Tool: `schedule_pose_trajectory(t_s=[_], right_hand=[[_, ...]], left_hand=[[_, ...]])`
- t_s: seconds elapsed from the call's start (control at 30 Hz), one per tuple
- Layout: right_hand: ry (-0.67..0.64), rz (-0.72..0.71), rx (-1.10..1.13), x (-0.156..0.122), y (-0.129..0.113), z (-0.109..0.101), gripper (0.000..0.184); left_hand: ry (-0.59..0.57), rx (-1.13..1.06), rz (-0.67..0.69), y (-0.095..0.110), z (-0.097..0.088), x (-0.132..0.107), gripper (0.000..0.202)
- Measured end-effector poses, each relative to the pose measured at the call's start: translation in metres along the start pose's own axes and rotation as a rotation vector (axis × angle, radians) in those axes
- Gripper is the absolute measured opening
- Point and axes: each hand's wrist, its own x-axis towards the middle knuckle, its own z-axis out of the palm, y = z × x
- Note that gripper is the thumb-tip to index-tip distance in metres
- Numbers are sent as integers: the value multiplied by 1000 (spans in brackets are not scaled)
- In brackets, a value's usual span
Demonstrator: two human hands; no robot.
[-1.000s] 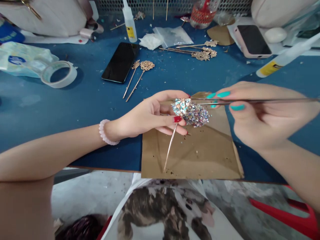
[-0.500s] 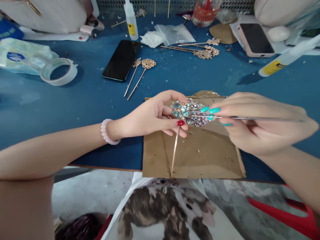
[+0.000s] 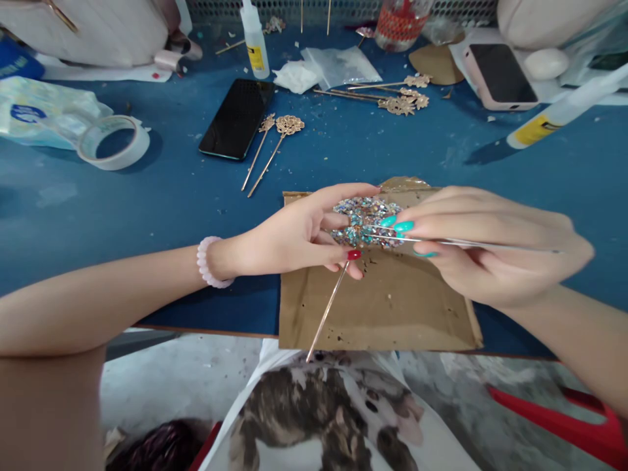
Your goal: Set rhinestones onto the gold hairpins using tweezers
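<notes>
My left hand (image 3: 308, 232), with a bracelet (image 3: 214, 261) on its wrist, grips a thin metal hair stick (image 3: 328, 311), thumb pressed on its upper part. The stick slants down to the left past the cardboard's front edge. Its top meets a cluster of glittering turquoise, silver and pink stones (image 3: 366, 212); where the stick's head ends and other stones begin I cannot tell. My right hand (image 3: 495, 245) is closed on thin metal tweezers (image 3: 471, 243), held nearly level, their tips at the middle of the stones. Beneath lies a cardboard sheet (image 3: 392, 307).
On the blue table (image 3: 161, 216) are two gold hair sticks (image 3: 289, 125), a black phone (image 3: 237, 119), a tape roll (image 3: 140, 145) and glue bottles (image 3: 255, 42) (image 3: 534, 131). Further back lie more hair sticks (image 3: 397, 104), a plastic bag (image 3: 343, 67) and a pink-cased phone (image 3: 503, 75).
The hair stick's lower end has swung left, over the cardboard's front edge. My right hand and tweezers have moved left. My left index finger has stretched out along the stones' far side.
</notes>
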Motion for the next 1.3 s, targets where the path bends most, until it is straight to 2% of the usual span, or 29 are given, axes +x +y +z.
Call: schedule_pose_trajectory(t_s=[0.2, 0.47, 0.73, 0.87, 0.93, 1.0, 1.1, 1.3], right_hand=[[-17, 0, -2, 0, 0, 1, 27], [11, -2, -60, 1, -1, -3, 28], [-36, -125, -99, 5, 1, -8, 13], [-42, -202, -63, 4, 3, -9, 15], [-29, -176, -35, 1, 3, -8, 11], [-44, -82, -16, -3, 4, -7, 7], [-68, 36, -23, -9, 5, -7, 12], [-65, 55, -29, -11, 4, -6, 12]], left_hand=[[-19, 9, 2, -1, -1, -1, 70], [-26, 73, 77, -1, -2, -1, 49], [-29, 77, 90, -3, -2, -2, 40], [-30, 66, 120, -4, -1, -2, 40], [-35, 61, 133, -4, -1, -2, 40], [-41, 57, 140, -4, -1, -2, 40], [-44, 47, 144, -2, -1, -2, 40], [-6, 41, 140, 0, 1, 0, 38]])
